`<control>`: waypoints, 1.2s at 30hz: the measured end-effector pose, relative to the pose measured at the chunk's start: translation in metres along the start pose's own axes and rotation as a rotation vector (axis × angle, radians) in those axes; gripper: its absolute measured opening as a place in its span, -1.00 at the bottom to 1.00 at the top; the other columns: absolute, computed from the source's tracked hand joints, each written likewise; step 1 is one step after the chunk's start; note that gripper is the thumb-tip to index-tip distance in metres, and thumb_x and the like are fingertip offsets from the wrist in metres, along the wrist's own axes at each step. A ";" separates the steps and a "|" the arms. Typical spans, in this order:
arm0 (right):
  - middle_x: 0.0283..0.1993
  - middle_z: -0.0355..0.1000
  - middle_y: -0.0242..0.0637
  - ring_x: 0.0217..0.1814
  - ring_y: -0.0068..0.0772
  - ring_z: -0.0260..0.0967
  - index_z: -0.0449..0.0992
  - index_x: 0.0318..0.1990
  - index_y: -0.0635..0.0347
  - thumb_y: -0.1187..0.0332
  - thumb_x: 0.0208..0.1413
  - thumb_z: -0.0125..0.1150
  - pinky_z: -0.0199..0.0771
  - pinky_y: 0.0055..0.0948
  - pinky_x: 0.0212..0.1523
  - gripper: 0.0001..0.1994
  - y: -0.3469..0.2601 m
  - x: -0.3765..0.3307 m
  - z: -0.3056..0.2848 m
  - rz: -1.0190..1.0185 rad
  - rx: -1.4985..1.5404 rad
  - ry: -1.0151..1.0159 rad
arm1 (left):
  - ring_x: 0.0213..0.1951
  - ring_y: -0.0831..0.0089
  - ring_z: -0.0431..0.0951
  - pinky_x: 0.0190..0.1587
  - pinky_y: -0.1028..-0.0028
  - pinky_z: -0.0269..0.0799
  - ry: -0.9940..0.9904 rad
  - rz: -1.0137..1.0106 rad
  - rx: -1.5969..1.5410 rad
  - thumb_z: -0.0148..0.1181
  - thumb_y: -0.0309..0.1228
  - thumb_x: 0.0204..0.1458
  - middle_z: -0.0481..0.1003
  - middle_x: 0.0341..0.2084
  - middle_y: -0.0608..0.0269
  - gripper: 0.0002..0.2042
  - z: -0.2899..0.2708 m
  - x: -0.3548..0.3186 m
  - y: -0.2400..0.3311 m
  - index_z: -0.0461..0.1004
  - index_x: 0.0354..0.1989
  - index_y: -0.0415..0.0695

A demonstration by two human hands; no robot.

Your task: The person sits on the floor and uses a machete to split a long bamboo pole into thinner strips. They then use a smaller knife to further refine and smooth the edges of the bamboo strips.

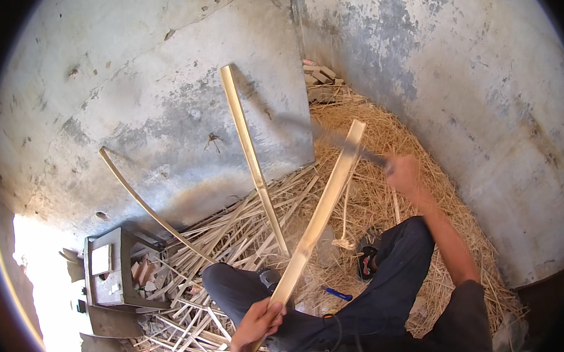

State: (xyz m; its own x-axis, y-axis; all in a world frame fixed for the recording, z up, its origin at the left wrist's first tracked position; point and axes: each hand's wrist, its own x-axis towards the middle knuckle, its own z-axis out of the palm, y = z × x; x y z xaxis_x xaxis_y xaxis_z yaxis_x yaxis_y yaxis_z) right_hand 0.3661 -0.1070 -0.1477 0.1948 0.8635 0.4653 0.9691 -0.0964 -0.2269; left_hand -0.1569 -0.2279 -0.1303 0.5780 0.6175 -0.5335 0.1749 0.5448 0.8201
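Note:
A split length of pale bamboo [322,215] slants up and away from my lap, its hollow inner face showing. Around its near end my left hand [261,320] is closed. My right hand [403,173] is wrapped round the handle of a long dark knife [370,155], whose blade is smeared by motion. That blade crosses near the bamboo's far end; whether it touches or has entered the bamboo I cannot tell. Another split bamboo length [248,136] leans upright against the wall, and a thinner curved strip [150,208] leans farther left.
Shavings [441,231] are heaped on the right, and loose strips [233,226] cover the floor on the left. A blue-handled tool [338,294] lies between my legs. Left stands a worn box-like stool [111,268] with rubble in it. Bricks [321,75] are piled in the corner between worn walls.

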 end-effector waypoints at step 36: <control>-0.66 0.26 -0.26 -0.67 -0.16 0.23 0.47 -0.39 0.04 0.33 -0.14 0.36 0.22 -0.23 -0.58 -0.83 -0.146 -0.098 -0.014 -0.262 0.502 -0.116 | -0.72 0.40 0.39 -0.49 0.44 0.42 -0.100 0.102 -0.221 0.00 0.06 0.40 0.33 -0.72 0.26 -0.53 0.007 0.070 0.030 0.41 -0.27 -0.17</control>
State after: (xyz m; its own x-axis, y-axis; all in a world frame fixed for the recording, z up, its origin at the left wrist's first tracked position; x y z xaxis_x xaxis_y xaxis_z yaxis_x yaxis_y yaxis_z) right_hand 0.2078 -0.1845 -0.1479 -0.0878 0.8782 0.4702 0.7871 0.3504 -0.5076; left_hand -0.1053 -0.1720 -0.1415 0.6615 0.6223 -0.4186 -0.0601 0.6003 0.7975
